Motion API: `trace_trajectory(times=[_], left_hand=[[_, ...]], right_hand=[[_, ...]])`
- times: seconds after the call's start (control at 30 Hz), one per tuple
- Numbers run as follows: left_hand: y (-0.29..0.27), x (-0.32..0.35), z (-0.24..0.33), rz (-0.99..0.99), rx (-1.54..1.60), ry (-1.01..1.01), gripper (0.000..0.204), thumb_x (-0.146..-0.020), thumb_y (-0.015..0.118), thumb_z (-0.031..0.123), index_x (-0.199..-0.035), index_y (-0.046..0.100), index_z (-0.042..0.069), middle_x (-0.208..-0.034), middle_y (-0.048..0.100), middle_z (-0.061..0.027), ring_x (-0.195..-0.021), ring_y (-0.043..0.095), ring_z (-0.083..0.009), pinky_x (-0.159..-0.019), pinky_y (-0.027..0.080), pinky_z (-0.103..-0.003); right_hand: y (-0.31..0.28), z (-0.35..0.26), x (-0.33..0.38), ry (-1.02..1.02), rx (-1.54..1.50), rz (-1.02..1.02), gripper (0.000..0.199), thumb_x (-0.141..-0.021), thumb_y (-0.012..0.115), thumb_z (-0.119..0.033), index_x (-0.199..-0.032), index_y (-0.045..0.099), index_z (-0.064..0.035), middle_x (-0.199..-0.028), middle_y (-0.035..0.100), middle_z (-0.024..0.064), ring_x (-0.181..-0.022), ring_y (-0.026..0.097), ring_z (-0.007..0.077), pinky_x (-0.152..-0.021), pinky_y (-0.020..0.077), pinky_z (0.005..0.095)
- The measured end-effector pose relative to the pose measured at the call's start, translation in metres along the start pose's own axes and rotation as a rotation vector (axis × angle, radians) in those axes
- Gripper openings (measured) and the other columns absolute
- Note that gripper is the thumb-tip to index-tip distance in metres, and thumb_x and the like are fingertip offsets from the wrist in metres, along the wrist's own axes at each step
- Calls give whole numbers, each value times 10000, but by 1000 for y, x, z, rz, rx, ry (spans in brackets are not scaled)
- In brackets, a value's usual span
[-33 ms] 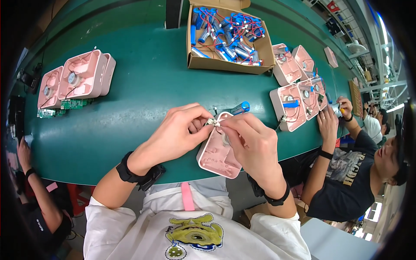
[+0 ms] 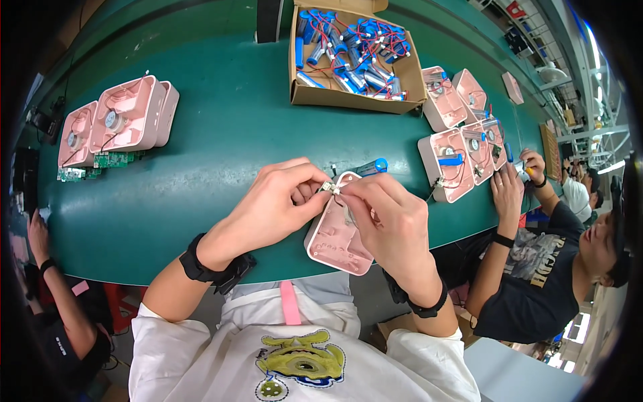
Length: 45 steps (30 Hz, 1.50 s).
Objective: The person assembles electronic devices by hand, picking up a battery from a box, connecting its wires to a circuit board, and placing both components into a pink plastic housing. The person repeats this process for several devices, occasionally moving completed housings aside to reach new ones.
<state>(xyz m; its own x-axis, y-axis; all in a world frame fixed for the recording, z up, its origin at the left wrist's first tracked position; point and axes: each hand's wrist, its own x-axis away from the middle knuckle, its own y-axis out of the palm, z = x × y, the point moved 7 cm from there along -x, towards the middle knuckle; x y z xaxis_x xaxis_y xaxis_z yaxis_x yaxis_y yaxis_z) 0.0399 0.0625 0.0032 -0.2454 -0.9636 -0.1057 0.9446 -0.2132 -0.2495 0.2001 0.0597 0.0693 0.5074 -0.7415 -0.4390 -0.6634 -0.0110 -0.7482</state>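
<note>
In front of me a pink plastic housing lies at the table's near edge. Above its far end my left hand pinches a small circuit board. My right hand grips a small white plug that meets the board; its fingers hide part of it, and I cannot tell how far it is seated. A dark wire hangs below the plug. Beyond the housing, a blue cylindrical battery lies on the table, its near end hidden behind my right fingers.
An open cardboard box of blue batteries with red wires stands at the back. Pink housings and green circuit boards sit at the left. More housings with batteries are on the right, beside a co-worker's hands. Another person's hand shows far left.
</note>
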Motion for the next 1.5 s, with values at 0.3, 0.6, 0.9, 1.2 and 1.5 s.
trace_trajectory(times=[0.3, 0.6, 0.9, 1.2, 1.5], left_hand=[[-4, 4, 15, 101, -97, 152, 179, -907, 758, 13, -1079, 794, -20, -850, 686, -122, -670, 674, -217, -616, 547, -344], [-4, 6, 17, 114, -164, 155, 202, -876, 761, -11, -1074, 798, -21, -831, 668, -121, -643, 630, -223, -576, 491, -362], [-1, 10, 22, 160, -254, 285, 228, -848, 781, -39, -1073, 792, -8, -813, 627, -73, -590, 573, -163, -523, 448, -326], [2, 15, 29, 126, -415, 367, 229, -812, 765, -47, -1038, 752, -10, -854, 614, -109, -618, 622, -288, -545, 508, -398], [2, 14, 25, 141, -406, 354, 229, -805, 760, -50, -1031, 748, -15, -844, 615, -115, -627, 626, -303, -548, 514, -414]], right_hand=[[8, 2, 3, 38, 16, 19, 174, -841, 808, 81, -972, 719, 10, -932, 705, 95, -694, 683, 206, -580, 541, 312], [8, -12, 2, -64, 131, 43, 240, -766, 824, 96, -958, 726, -10, -928, 688, 85, -780, 676, 252, -634, 551, 357], [14, -23, 6, -254, 281, 36, 236, -733, 807, 93, -943, 723, 24, -946, 665, 98, -722, 618, 252, -588, 513, 356], [19, -27, 11, -348, 295, -11, 241, -719, 783, 119, -945, 719, 64, -952, 670, 126, -719, 614, 259, -582, 508, 348], [25, -20, 6, -296, 261, 40, 254, -726, 760, 143, -964, 720, 63, -973, 691, 134, -740, 631, 268, -612, 518, 353]])
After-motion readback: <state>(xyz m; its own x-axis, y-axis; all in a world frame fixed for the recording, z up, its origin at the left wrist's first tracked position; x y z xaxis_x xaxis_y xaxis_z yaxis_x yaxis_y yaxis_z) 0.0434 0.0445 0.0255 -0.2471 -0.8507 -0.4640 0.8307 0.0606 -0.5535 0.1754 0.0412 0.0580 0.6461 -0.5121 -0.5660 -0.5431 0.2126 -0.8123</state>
